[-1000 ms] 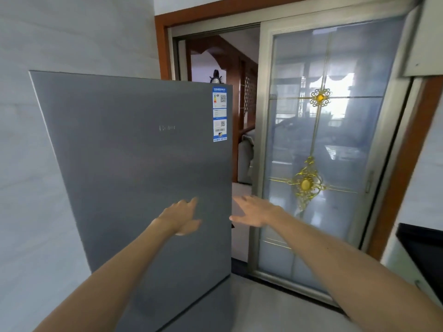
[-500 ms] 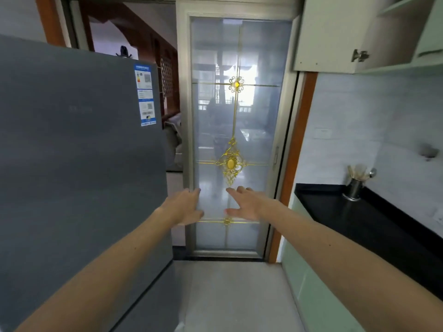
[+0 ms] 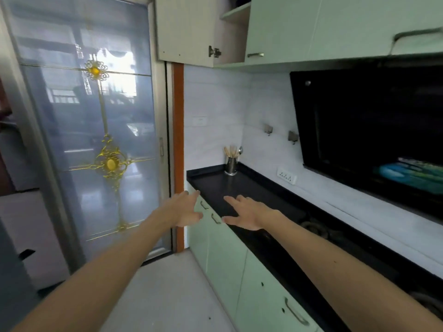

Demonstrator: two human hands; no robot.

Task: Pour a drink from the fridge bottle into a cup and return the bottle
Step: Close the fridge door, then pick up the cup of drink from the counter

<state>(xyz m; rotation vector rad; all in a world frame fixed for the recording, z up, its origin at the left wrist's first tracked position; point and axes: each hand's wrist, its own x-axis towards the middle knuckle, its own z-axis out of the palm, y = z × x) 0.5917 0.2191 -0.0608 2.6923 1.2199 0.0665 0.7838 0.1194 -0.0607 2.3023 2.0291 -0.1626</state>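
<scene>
Both my arms reach forward with nothing in them. My left hand hovers in front of the pale green lower cabinets, its fingers loosely spread. My right hand is held flat over the front edge of the black countertop, fingers straight. No bottle and no cup appear in view. Only a dark grey sliver of the fridge shows at the lower left edge.
A steel utensil holder stands at the counter's far end. A gas hob lies beyond my right hand under a black range hood. An upper cabinet door hangs open. The glass sliding door fills the left.
The view has swung right, from the closed fridge past the glass door to the counter. Both empty hands stayed outstretched and now hover near the counter's edge.
</scene>
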